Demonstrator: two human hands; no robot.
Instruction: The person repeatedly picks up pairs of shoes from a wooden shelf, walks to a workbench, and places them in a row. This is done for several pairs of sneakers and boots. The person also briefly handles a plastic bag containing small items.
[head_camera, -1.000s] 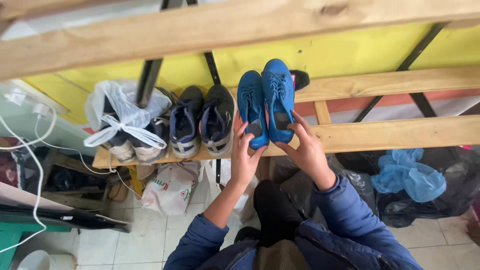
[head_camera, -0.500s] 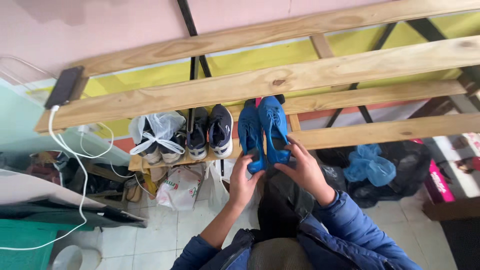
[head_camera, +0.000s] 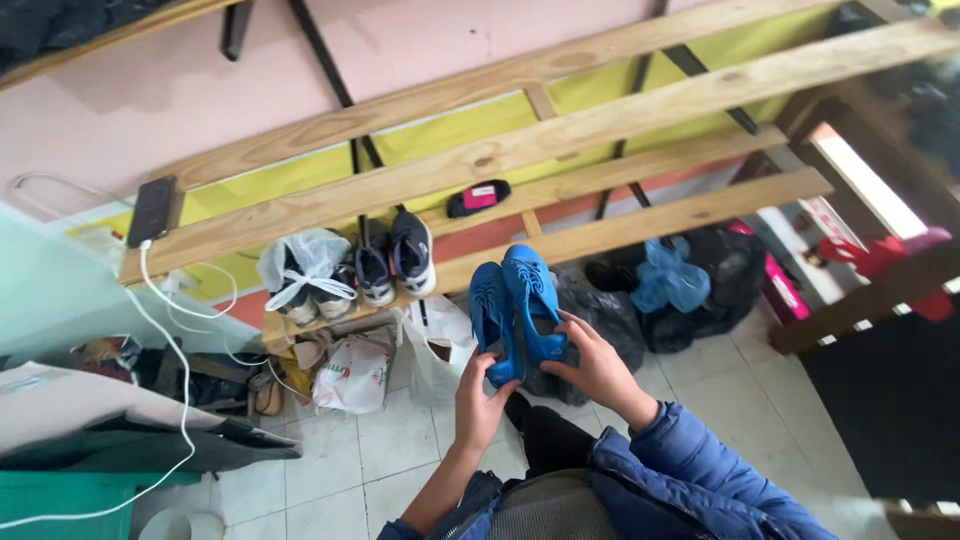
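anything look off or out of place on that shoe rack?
One pair on the wooden rack sits wrapped in a clear plastic bag, unlike the dark sneakers beside it. A phone lies on the upper plank's left end, its white cable trailing down. Nothing looks spilled or broken.

A dark-screened phone (head_camera: 151, 211) lies on the shelf, and a white printed bag (head_camera: 352, 374) sits on the floor, both left of the left grip (head_camera: 482, 408).

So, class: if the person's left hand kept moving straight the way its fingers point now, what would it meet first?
The left hand points up at the left blue shoe, which it already touches. Beyond that, probably the wooden shelf plank, though depth is unclear.
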